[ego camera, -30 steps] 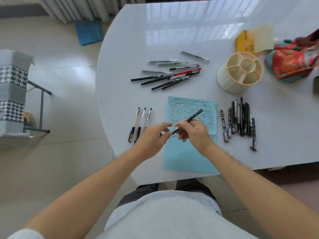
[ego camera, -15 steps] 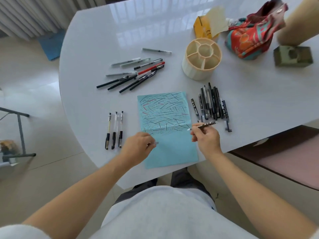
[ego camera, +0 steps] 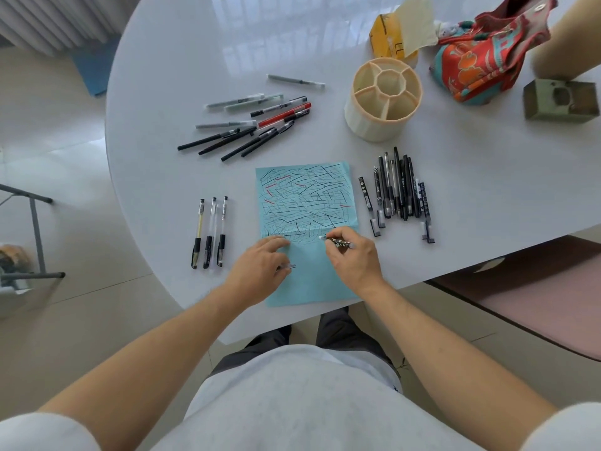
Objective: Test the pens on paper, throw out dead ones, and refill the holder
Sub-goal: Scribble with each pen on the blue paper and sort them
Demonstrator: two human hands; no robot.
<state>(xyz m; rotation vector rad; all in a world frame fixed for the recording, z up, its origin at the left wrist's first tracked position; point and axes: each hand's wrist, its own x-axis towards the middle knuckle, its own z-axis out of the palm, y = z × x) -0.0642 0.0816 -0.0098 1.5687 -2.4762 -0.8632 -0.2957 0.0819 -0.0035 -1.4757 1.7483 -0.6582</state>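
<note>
Head view
Pen in use: a patterned black-and-white pen (ego camera: 339, 243) is lying low across the right hand (ego camera: 354, 260), whose fingers are pinching it, its pale tip touching the paper near the lowest strokes.
Paper: a light blue sheet (ego camera: 307, 232) is lying at the near edge of the white table (ego camera: 182, 66); its far half is crowded with black strokes and a few red ones, its near half is bare.
Left hand: the left hand (ego camera: 260, 266) is resting on the sheet's left side, fingers curled round a small pale piece, seemingly a cap (ego camera: 290, 266).
Holder: a cream round holder (ego camera: 383, 99) with divided compartments is standing toward the far right, holding nothing.
Pen groups: three clear pens (ego camera: 209, 234) are lying side by side left of the paper; a tight row of dark pens (ego camera: 396, 190) is lying right of it; a loose spread of pens (ego camera: 250, 125), one of them red, is lying beyond it.
Around: a patterned red cloth bag (ego camera: 487, 50), a yellow box (ego camera: 387, 40) and an olive block (ego camera: 559, 99) are sitting at the far right edge.
</note>
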